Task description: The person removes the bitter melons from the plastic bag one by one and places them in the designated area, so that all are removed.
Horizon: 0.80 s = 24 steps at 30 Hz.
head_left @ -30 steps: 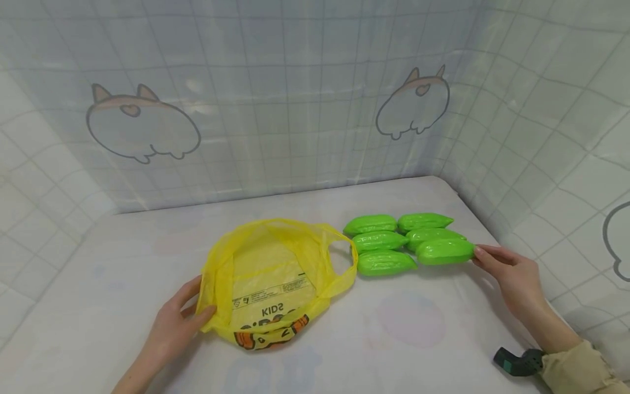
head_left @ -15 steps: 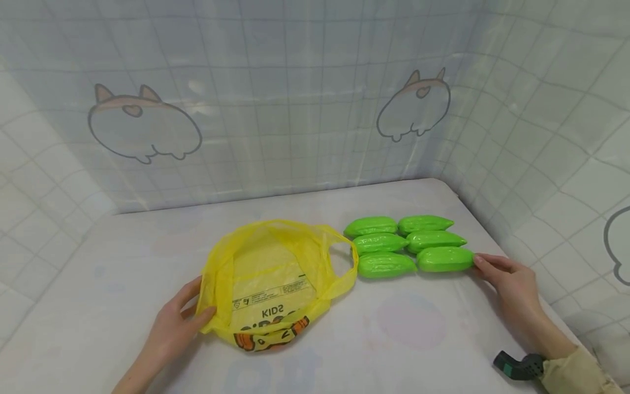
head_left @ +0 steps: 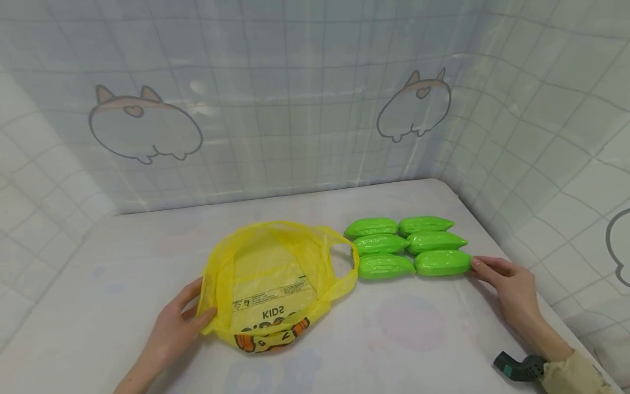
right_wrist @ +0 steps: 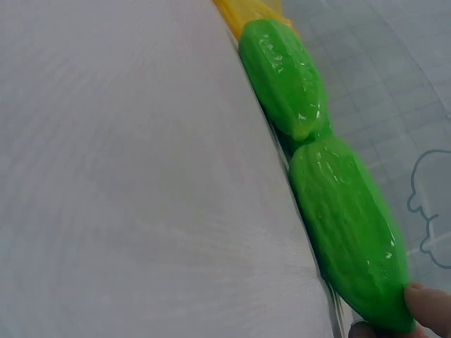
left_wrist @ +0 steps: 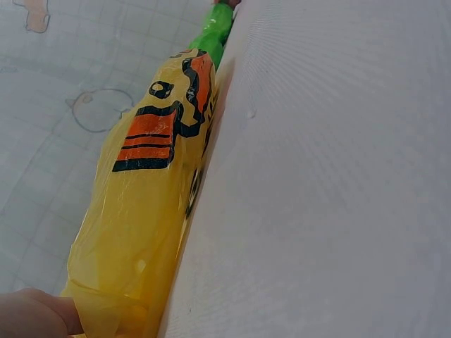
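Note:
My left hand [head_left: 176, 322] pinches the left rim of a yellow plastic bag [head_left: 275, 262], its mouth standing wide apart and an orange-and-black print on its near side. In the left wrist view, my thumb [left_wrist: 46, 313] lies against the thin film. On the right, my right hand [head_left: 509, 287] pinches the right end of a glossy, ridged green bitter melon [head_left: 443, 262], which rests on the table and looks like a model. Several more such melons [head_left: 386, 266] lie beside it in two columns. The right wrist view shows the pinched melon [right_wrist: 349, 232] end to end with its neighbour.
The bag's loop handle [head_left: 346, 279] touches or overlaps the left melons; I cannot tell which. A white table [head_left: 394, 350] spreads out in front, with tiled, dog-printed curtains [head_left: 295, 109] behind and at both sides. A dark wrist device [head_left: 519, 366] sits by the right sleeve.
My right hand has brought its bitter melon down and slightly left, from overlapping the one behind to lying in the nearest row, end to end with its neighbour. The left hand and bag have stayed still.

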Available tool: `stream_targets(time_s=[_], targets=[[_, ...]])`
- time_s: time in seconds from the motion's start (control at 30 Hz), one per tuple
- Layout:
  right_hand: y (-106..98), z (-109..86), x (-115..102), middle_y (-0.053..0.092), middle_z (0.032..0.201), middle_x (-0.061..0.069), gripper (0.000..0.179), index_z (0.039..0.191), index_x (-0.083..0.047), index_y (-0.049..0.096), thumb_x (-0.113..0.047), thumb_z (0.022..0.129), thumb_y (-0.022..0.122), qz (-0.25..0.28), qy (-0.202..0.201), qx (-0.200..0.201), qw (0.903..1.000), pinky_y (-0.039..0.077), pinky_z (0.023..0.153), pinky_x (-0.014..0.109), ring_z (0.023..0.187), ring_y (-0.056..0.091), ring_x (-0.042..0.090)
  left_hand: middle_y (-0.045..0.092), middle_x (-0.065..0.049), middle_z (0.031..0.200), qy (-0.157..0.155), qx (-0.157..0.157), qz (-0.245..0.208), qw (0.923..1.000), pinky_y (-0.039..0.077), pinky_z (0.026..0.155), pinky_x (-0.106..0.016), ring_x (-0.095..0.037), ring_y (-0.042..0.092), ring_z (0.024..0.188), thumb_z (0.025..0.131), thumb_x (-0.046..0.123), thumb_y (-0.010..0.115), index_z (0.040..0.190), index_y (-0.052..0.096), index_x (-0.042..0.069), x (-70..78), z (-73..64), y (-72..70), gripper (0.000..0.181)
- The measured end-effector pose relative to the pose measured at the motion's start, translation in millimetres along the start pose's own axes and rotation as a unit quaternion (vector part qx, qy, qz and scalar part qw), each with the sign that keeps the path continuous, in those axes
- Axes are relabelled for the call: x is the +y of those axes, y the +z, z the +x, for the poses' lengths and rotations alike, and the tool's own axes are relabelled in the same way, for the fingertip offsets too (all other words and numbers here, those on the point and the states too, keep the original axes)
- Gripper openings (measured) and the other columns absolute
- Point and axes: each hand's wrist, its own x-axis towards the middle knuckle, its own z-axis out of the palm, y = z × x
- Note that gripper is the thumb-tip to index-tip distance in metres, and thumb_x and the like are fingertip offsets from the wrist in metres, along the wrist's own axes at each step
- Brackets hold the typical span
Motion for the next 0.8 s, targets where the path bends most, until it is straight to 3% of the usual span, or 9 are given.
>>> stream_targets(time_s=[0.17, 0.3, 0.43, 0.8], targets=[[1, -1.2, 3, 0.061, 0.089, -0.032, 0.059, 0.126, -0.002, 0.064, -0.05, 0.092, 0.068, -0.059, -0.003, 0.012, 0.9982, 0.04, 0.071, 0.005, 0.085, 0.057, -0.014, 0.023, -0.027, 0.161, -0.005, -0.002, -0.001, 1.0, 0.045, 0.108, -0.059, -0.051, 0.034, 0.14, 0.094, 0.037, 0.068, 0.159, 0.019, 0.006, -1.4, -0.5, 1.3, 0.088], [0, -0.6, 7, 0.06, 0.092, -0.032, 0.059, 0.127, -0.002, 0.064, -0.05, 0.092, 0.067, -0.062, -0.014, 0.015, 0.9979, 0.041, 0.071, 0.004, 0.088, 0.056, -0.014, 0.022, -0.026, 0.162, -0.012, -0.003, -0.004, 0.9999, 0.044, 0.109, -0.06, -0.05, 0.032, 0.142, 0.094, 0.037, 0.068, 0.159, 0.018, 0.007, -1.2, -1.1, 1.7, 0.087], [-4, -0.4, 11, 0.061, 0.092, -0.032, 0.059, 0.128, -0.002, 0.063, -0.05, 0.094, 0.064, -0.063, -0.017, 0.013, 0.9978, 0.04, 0.07, 0.002, 0.092, 0.052, -0.016, 0.024, -0.025, 0.162, 0.0, 0.006, -0.006, 1.0, 0.044, 0.109, -0.06, -0.048, 0.031, 0.143, 0.094, 0.034, 0.069, 0.16, 0.019, 0.009, 0.9, -2.8, 3.1, 0.086], [-3, 4.3, 16, 0.061, 0.101, -0.031, 0.047, 0.128, 0.005, 0.06, -0.034, 0.102, 0.057, 0.004, -0.067, 0.001, 0.9978, 0.048, 0.076, -0.001, 0.087, 0.066, -0.013, 0.034, -0.027, 0.156, 0.03, 0.045, -0.006, 0.9985, 0.047, 0.106, -0.057, -0.047, 0.04, 0.139, 0.094, 0.027, 0.069, 0.16, 0.021, 0.014, 5.5, -7.8, -0.6, 0.082]])
